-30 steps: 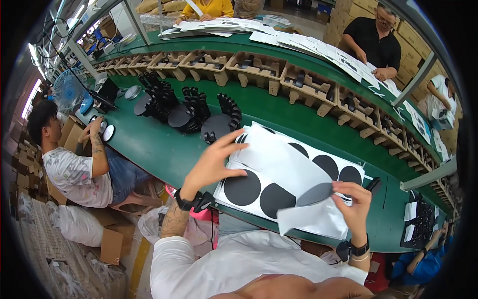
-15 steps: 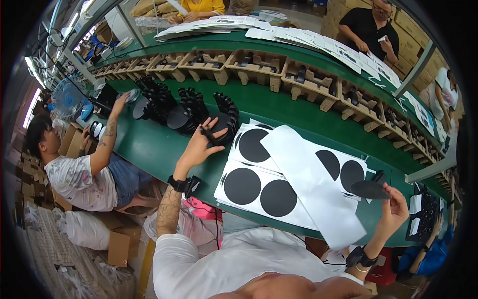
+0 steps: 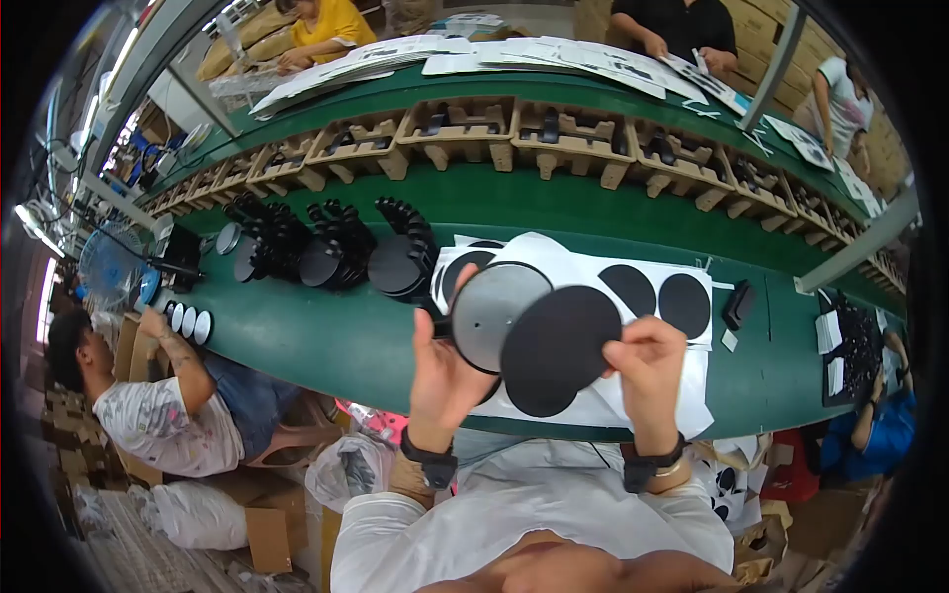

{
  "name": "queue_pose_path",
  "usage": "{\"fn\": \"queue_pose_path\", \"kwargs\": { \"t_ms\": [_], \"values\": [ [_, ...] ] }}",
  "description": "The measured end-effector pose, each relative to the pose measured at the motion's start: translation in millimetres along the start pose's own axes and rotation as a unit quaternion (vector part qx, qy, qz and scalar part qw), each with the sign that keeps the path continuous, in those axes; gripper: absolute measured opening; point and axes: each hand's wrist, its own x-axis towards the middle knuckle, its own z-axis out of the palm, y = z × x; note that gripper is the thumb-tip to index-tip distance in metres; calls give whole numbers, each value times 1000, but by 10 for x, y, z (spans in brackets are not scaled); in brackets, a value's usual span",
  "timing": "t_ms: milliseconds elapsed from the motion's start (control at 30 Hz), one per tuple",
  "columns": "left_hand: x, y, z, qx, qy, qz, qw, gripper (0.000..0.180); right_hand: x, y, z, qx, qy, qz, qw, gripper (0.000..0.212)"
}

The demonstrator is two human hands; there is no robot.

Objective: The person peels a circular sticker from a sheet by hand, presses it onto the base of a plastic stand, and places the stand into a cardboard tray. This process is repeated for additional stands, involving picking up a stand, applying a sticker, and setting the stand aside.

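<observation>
My left hand [image 3: 441, 381] grips a round black-rimmed base [image 3: 482, 321] by its left side, its grey underside turned up toward me. A thin black disc pad [image 3: 556, 346] is pinched at its right edge between the thumb and fingers of my right hand [image 3: 649, 368]. The pad overlaps the right part of the base in view; I cannot tell whether they touch. Both are held above white sheets [image 3: 657, 381] that carry black discs [image 3: 684, 304]. Just beyond my left hand stand black round-based parts [image 3: 400, 265] in several rows.
Cardboard trays [image 3: 573, 138] with black parts line the far side of the green table [image 3: 297, 341]. A small black block [image 3: 738, 304] lies right of the sheets. At the left a co-worker [image 3: 158, 395] sits by white discs [image 3: 190, 322]; other people work across the table and at the right.
My left hand has come back from the rows with a round base. My right hand has brought the black pad leftward to it. The co-worker's raised arm has drawn back.
</observation>
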Motion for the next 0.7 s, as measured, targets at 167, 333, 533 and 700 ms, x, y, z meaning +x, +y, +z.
{"fn": "queue_pose_path", "kwargs": {
  "t_ms": [167, 333, 533, 700],
  "values": [
    [-26, 36, 197, 193, 68, -41, 978, 70, -4, 237, 382, 65, 12, 51, 996, 9],
    [12, -63, 190, 169, 57, -48, 983, 73, -28, 276, 271, 80, 13, 43, 996, 9],
    [38, -90, 219, 192, 59, -50, 978, 74, -29, 289, 253, 68, 18, 34, 997, 9],
    [42, -131, 243, 195, 59, -51, 978, 76, -33, 225, 285, 28, 42, 21, 999, 10]
  ]
}}
